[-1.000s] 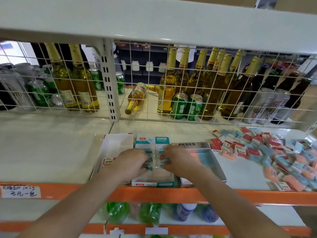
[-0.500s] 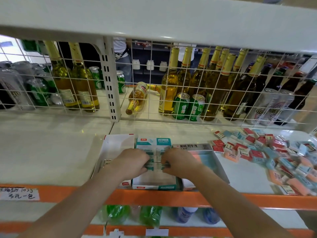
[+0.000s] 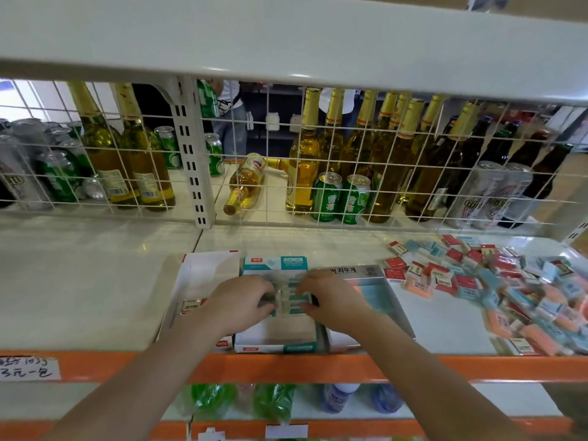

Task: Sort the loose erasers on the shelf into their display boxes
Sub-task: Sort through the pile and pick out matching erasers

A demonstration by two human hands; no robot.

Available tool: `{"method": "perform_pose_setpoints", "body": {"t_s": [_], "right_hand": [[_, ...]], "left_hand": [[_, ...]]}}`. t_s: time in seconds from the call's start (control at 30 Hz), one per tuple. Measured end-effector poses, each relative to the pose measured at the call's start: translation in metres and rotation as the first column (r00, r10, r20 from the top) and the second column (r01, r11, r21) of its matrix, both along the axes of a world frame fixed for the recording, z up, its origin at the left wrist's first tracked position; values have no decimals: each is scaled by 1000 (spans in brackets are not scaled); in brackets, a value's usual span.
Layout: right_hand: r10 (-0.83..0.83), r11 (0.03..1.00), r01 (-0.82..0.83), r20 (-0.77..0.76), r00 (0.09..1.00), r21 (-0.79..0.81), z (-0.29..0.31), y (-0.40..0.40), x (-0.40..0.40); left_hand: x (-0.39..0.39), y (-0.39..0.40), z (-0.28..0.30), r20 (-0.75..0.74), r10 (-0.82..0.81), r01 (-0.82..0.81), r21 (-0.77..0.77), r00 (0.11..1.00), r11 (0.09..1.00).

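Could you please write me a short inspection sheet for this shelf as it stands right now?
Surface: white shelf with an orange front edge.
Job's things: three display boxes side by side, a white box, a teal box and a grey box; a row of teal erasers in the teal box; loose erasers heaped at right.
Clutter: handwritten price tag.
Grippers: left hand and right hand grip the eraser row from both sides.
Cables: nothing seen.
Surroundings: wire grid, bottles and cans behind, one bottle lying down.
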State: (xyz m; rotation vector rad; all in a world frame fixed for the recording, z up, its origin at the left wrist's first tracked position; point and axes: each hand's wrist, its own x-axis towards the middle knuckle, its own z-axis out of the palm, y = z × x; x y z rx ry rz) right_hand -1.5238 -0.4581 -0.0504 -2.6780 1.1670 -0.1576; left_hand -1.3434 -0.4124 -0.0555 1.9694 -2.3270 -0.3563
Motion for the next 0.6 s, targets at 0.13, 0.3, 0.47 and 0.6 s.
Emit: {"method": "perform_pose_setpoints", "body": {"t_s": [0.13, 0.3, 0.47, 0.6], "right_hand": [[-114, 992, 106, 115, 987, 74, 8, -2, -36], [-252, 966, 241, 140, 958, 89, 17, -8, -92], [-368, 928, 357, 127, 921, 104, 16, -11, -152], [-443, 894, 433, 85, 892, 117, 15, -13, -192]], "left_hand": [[-19, -7, 8, -192, 38, -40, -5, 981, 999], [-66, -20, 21, -296, 7, -22, -45, 955, 999], [-122, -34, 28, -320, -47, 16, -98, 946, 995], [-161, -48, 27, -308, -88, 71, -67, 947, 995]]}}
